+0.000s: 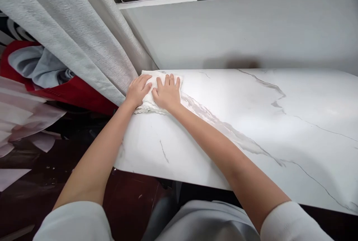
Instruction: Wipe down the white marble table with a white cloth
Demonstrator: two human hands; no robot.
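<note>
Both hands lie flat and spread on one white cloth [148,106], neither clenched: the left hand [137,88] presses its left end, the right hand [168,93] its right part. With the cloth directly beneath them, neither hand is nearer; both touch it. Partly covered, it looks about as wide as it is deep, so its long axis is hard to tell. Its crinkled near edge shows just below the fingers, on the wrist side.

One marbled tabletop [279,129] bears it, with its long axis stretching away to the right of the right hand. One pale curtain [84,36] hangs just beside the left hand, and one red bag-like holder [84,93] sits farther left. Beyond the fingertips rises one pale wall panel [237,36].
</note>
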